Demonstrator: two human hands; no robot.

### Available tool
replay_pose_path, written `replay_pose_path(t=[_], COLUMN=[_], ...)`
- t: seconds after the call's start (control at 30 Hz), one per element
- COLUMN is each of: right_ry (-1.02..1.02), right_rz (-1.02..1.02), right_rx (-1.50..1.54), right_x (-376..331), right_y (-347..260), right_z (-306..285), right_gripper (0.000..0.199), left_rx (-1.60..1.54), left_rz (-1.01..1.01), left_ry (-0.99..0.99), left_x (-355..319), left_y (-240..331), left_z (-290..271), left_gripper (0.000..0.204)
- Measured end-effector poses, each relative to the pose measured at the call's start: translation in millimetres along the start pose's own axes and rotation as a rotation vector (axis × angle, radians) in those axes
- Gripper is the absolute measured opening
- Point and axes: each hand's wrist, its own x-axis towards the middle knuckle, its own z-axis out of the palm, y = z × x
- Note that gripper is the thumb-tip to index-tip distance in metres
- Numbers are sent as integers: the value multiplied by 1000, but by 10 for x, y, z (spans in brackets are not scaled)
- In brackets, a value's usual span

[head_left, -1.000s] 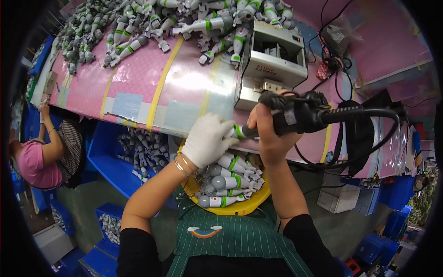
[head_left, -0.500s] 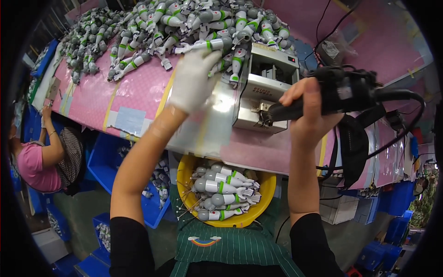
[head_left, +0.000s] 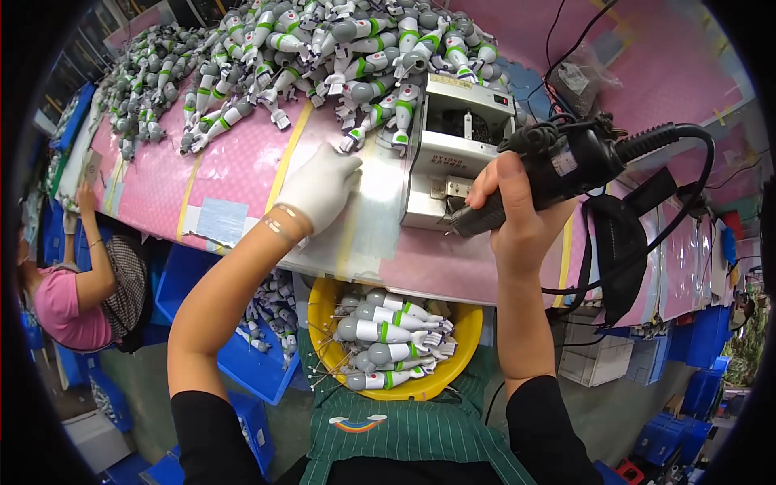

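Note:
My left hand (head_left: 319, 187), in a white glove, hovers over or rests on the table just below a pile of toy arms (head_left: 404, 44), white and grey with green bands. Its fingers are loosely stretched toward the pile, and nothing shows in them. A toy arm (head_left: 376, 121) lies just beyond the fingertips. Bare, my right hand (head_left: 521, 194) grips a black corded power screwdriver (head_left: 570, 166). The tool's tip points down-left, close to the front of a grey boxy screw feeder (head_left: 424, 202); whether it touches is unclear.
A yellow basin (head_left: 477, 331) of similar toy arms with thin metal rods stands before me. Left of it is a blue bin (head_left: 234, 356) with more parts. A black strap pouch (head_left: 618, 259) and cable hang at the right. Another person (head_left: 77, 291) works at the far left.
My left hand has drawn back toward me from the toy arm it was at in the pile. The screwdriver has shifted slightly, its tip lower beside the screw feeder.

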Motion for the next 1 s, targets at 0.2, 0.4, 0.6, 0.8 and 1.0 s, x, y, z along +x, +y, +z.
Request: replay_pose_path(t=[0.2,0.4,0.6,0.8,1.0], right_ry=[-41,-31,-52,-116,-103], right_rz=[-4,65,70,57,73], right_rx=[-32,-4,28,31,58], right_x=[-114,-290,-389,-464,-494], right_y=[-13,-38,19,104,108], right_z=[-104,-105,-92,-49,1], right_gripper=[14,15,16,31,33], left_rx=[122,378,37,-295,-370], left_rz=[-118,593,244,172,142], left_ry=[-298,74,-210,41,70], left_x=[-194,-368,-643,-889,-838], left_y=[0,-281,293,817,869], left_z=[-344,-113,77,433,437], left_gripper=[33,20,29,40,39])
